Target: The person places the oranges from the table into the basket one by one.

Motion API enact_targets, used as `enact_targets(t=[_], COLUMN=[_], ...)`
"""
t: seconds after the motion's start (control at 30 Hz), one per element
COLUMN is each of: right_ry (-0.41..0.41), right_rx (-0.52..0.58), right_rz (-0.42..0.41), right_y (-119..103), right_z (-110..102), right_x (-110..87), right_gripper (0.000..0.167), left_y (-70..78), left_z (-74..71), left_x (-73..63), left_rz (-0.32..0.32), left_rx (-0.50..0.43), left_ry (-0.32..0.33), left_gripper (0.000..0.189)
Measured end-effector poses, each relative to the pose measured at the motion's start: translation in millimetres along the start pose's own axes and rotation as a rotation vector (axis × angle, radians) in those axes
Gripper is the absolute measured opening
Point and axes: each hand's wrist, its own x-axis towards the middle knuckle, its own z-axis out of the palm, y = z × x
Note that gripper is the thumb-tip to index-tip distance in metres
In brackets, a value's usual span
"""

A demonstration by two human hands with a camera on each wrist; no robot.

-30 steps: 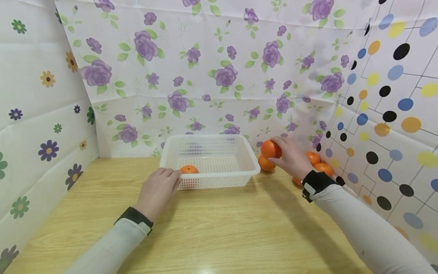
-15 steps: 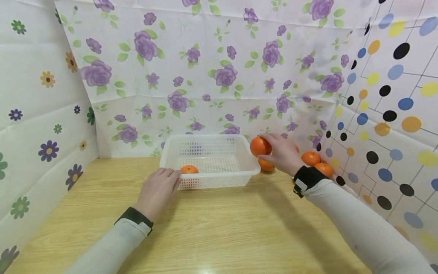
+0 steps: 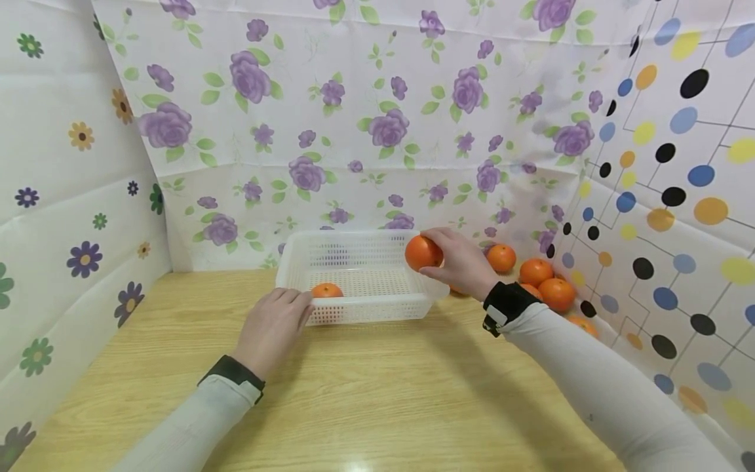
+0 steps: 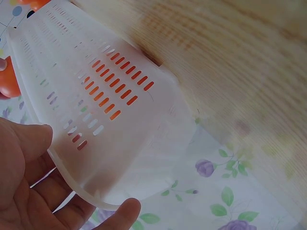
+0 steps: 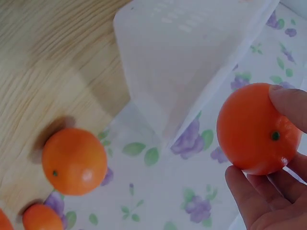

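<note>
My right hand [image 3: 460,262] grips an orange [image 3: 423,253] between thumb and fingers, raised at the right end of a white plastic basket [image 3: 377,308]. In the right wrist view, the held orange [image 5: 256,129] shows its small green stem mark beside the basket's end wall [image 5: 163,72]. My left hand [image 3: 274,331] holds the basket's front left corner. Its thumb and fingers are around the rim [image 4: 62,167] in the left wrist view. One orange [image 3: 327,290] lies inside the basket near that hand, and its colour shows through the wall slots.
Several loose oranges [image 3: 556,295] lie on the wooden table [image 3: 366,387] right of the basket, some partly behind my right arm. One orange [image 5: 74,161] sits close to the basket's right end. Flowered cloth [image 3: 354,131] hangs behind, and a dotted sheet [image 3: 678,196] stands at the right.
My right hand has carried the orange left, from above another orange beside the basket to over the basket's right end. The left hand has stayed at the corner.
</note>
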Motion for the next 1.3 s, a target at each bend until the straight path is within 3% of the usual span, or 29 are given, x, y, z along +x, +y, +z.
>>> enact_targets(t=[0.57, 0.9, 1.3], right_ry=[-0.053, -0.058, -0.152], right_rx=[0.081, 0.122, 0.199], right_rz=[-0.043, -0.013, 0.078], right_y=[-28.8, -37.9, -43.1], right_z=[30.9, 43.7, 59.3], right_x=[13.8, 22.7, 35.1], right_gripper=[0.073, 0.075, 0.073], left_y=[-1.9, -0.8, -0.9], left_z=[1.3, 0.8, 0.2], left_x=[0.2, 0.5, 0.6], left_rz=[0.01, 0.008, -0.005], left_rx=[0.009, 0.017, 0.012], left_ry=[0.011, -0.004, -0.023], left_gripper=[0.028, 0.028, 0.029])
